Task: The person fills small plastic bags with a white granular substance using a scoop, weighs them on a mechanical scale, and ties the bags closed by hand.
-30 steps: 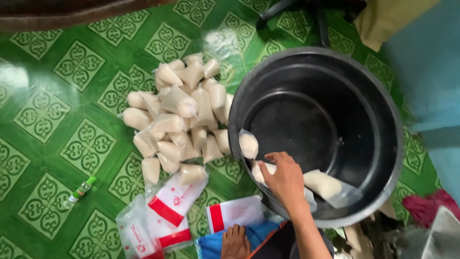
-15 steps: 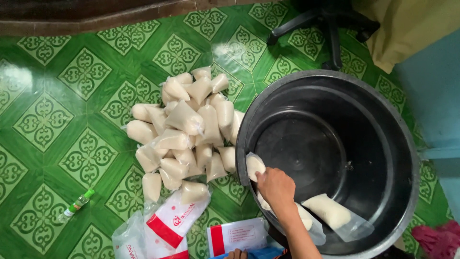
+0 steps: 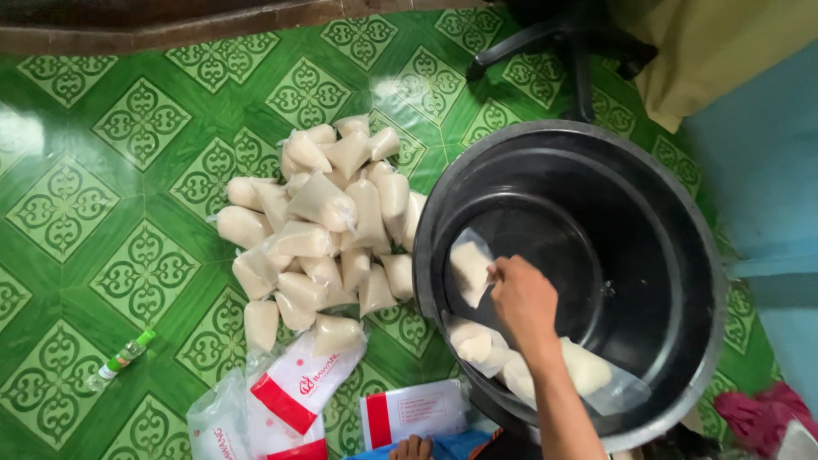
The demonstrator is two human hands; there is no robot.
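My right hand (image 3: 521, 300) reaches into a big black plastic basin (image 3: 682, 213) and pinches the edge of a small clear bag of whitish filling (image 3: 469, 268) against the basin's left inner wall. Under my wrist, a few more filled bags (image 3: 477, 345) lie on the basin floor, along with a larger flat one (image 3: 596, 375). Only fingertips of my left hand (image 3: 412, 446) show at the bottom edge, resting by a white-and-red packet (image 3: 413, 411); their grip is hidden.
A heap of several filled bags (image 3: 319, 226) lies on the green patterned floor (image 3: 102, 196) left of the basin. White-and-red plastic packets (image 3: 294, 396) and a small green-capped bottle (image 3: 119, 358) lie nearby. A chair base (image 3: 571, 51) and yellow cloth (image 3: 724, 43) stand beyond.
The view has shifted, so the basin and heap sit lower in frame. My right hand has moved up to the small bag by the basin's left wall and taken its edge.
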